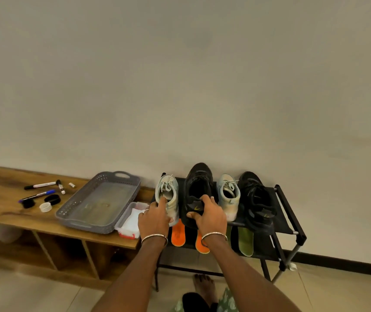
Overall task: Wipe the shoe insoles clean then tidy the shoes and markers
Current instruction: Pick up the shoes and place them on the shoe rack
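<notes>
While hands [155,218] [212,216] grip shoes [169,192] [199,182], a tub [121,219] holds wipes [134,221].

2 orange insoles [178,234] pt. hidden

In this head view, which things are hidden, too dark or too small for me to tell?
Head view throughout.
Black shoe gripped by the right hand: inside too dark to tell whether an insole is there.
Orange insoles: far ends hidden by the rack shelf and both wrists.
White container: partly covered by the left hand; contents unclear.
Markers: labels too small to read.
</notes>
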A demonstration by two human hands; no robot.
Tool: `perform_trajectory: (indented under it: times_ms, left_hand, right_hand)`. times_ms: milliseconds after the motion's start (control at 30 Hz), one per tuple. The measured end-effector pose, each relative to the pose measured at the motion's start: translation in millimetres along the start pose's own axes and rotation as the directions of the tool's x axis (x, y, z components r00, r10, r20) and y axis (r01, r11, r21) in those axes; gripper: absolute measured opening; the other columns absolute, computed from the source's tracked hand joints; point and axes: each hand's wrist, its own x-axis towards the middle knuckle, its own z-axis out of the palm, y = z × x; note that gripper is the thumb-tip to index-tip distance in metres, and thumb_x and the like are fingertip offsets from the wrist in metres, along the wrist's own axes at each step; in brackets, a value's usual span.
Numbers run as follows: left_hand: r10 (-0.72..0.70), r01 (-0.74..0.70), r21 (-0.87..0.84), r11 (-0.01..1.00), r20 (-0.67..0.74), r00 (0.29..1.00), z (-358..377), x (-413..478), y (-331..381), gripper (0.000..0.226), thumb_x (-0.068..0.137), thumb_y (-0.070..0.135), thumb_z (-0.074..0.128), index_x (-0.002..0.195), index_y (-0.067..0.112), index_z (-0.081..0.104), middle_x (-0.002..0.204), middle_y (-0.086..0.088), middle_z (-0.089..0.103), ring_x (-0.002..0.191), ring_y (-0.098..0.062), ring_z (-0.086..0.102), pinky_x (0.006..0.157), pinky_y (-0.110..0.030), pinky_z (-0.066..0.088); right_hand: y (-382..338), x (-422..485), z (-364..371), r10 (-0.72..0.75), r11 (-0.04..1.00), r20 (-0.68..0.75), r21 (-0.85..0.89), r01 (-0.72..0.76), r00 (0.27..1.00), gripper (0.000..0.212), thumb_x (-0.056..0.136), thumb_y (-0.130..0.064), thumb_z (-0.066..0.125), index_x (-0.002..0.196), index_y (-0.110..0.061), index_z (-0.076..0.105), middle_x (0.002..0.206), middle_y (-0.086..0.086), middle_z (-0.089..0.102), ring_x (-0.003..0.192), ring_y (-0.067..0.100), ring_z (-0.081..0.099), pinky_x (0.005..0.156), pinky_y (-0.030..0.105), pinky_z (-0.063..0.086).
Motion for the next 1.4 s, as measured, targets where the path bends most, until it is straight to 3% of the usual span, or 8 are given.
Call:
perform_trajectory:
  times_ms: [167, 267, 467, 667, 733, 1000, 1167, 1400]
  left_hand:
    - [-0.030, 0.034, 0.048, 0.998, -0.090, 0.995, -40, -51, -37, 0.056, 0.084, 0.040, 0.075, 0.130, 0.026, 0.048, 0.112, -0.005, 0.068, 0.101, -0.029, 0.068, 0.083, -0.038, 0.053]
    - [-0.065, 0.074, 0.055, 0.996, -0.147, 0.987, -55, -91, -61, 0.054, 0.080, 0.040, 0.078, 0.124, 0.027, 0.052, 0.107, -0.003, 0.069, 0.098, -0.028, 0.068, 0.084, -0.040, 0.051]
    - [-0.186, 0.202, 0.102, 0.974, -0.150, 0.971, -51, -179, -124, 0.053, 0.075, 0.036, 0.082, 0.120, 0.026, 0.055, 0.106, -0.005, 0.069, 0.094, -0.030, 0.068, 0.079, -0.041, 0.049]
    - [-0.389, 0.382, 0.185, 0.905, -0.001, 0.921, -7, -243, -185, 0.050, 0.077, 0.039, 0.078, 0.121, 0.030, 0.055, 0.101, -0.002, 0.068, 0.095, -0.027, 0.067, 0.081, -0.038, 0.042]
    - [-0.459, 0.438, 0.207, 0.875, 0.065, 0.886, 12, -259, -204, 0.051, 0.077, 0.039, 0.077, 0.121, 0.031, 0.054, 0.100, -0.002, 0.068, 0.095, -0.028, 0.067, 0.081, -0.038, 0.041]
    - [-0.651, 0.597, 0.263, 0.758, 0.241, 0.720, 84, -305, -261, 0.042, 0.088, 0.035, 0.065, 0.128, 0.028, 0.053, 0.099, -0.003, 0.072, 0.092, -0.028, 0.069, 0.084, -0.035, 0.039]
    - [-0.752, 0.681, 0.320, 0.658, 0.332, 0.570, 124, -323, -277, 0.040, 0.089, 0.037, 0.064, 0.126, 0.029, 0.052, 0.097, -0.002, 0.072, 0.091, -0.026, 0.070, 0.086, -0.035, 0.038]
    - [-0.855, 0.751, 0.424, 0.505, 0.365, 0.369, 183, -352, -291, 0.031, 0.090, 0.028, 0.058, 0.121, 0.028, 0.056, 0.090, -0.001, 0.072, 0.084, -0.023, 0.070, 0.086, -0.035, 0.039]
  right_hand:
    - [-33, -48, -13, -0.067, 0.997, 0.040, 0.029, 0.066, 0.997, 0.046, 0.081, -0.037, 0.077, 0.119, -0.023, 0.057, 0.142, 0.012, 0.053, 0.114, 0.035, 0.059, 0.086, 0.039, 0.048]
    - [-51, -84, -9, -0.123, 0.991, 0.065, 0.068, 0.118, 0.990, 0.043, 0.080, -0.036, 0.079, 0.115, -0.025, 0.057, 0.147, 0.013, 0.048, 0.110, 0.035, 0.062, 0.080, 0.040, 0.054]
    - [-71, -162, 32, -0.224, 0.972, 0.187, 0.114, 0.206, 0.956, 0.042, 0.080, -0.030, 0.080, 0.115, -0.020, 0.058, 0.125, 0.006, 0.059, 0.108, 0.031, 0.059, 0.086, 0.039, 0.049]
    - [-71, -206, 100, -0.235, 0.969, 0.461, 0.037, 0.246, 0.856, 0.042, 0.081, -0.023, 0.078, 0.118, -0.021, 0.058, 0.125, 0.005, 0.059, 0.116, 0.031, 0.055, 0.090, 0.040, 0.045]
    - [-69, -214, 126, -0.230, 0.960, 0.542, -0.009, 0.279, 0.808, 0.044, 0.080, -0.022, 0.078, 0.120, -0.021, 0.059, 0.129, 0.005, 0.058, 0.119, 0.032, 0.055, 0.090, 0.039, 0.047]
    - [-59, -236, 217, -0.155, 0.933, 0.801, -0.074, 0.352, 0.578, 0.048, 0.071, -0.016, 0.084, 0.116, -0.020, 0.068, 0.111, 0.010, 0.070, 0.106, 0.031, 0.063, 0.086, 0.033, 0.051]
    - [-50, -237, 274, -0.111, 0.916, 0.882, -0.087, 0.391, 0.457, 0.047, 0.076, -0.022, 0.081, 0.121, -0.020, 0.067, 0.117, 0.010, 0.069, 0.108, 0.032, 0.063, 0.093, 0.033, 0.049]
    - [-25, -259, 343, -0.060, 0.917, 0.938, -0.083, 0.390, 0.341, 0.046, 0.083, -0.020, 0.077, 0.127, -0.018, 0.065, 0.124, 0.014, 0.064, 0.112, 0.036, 0.061, 0.103, 0.038, 0.047]
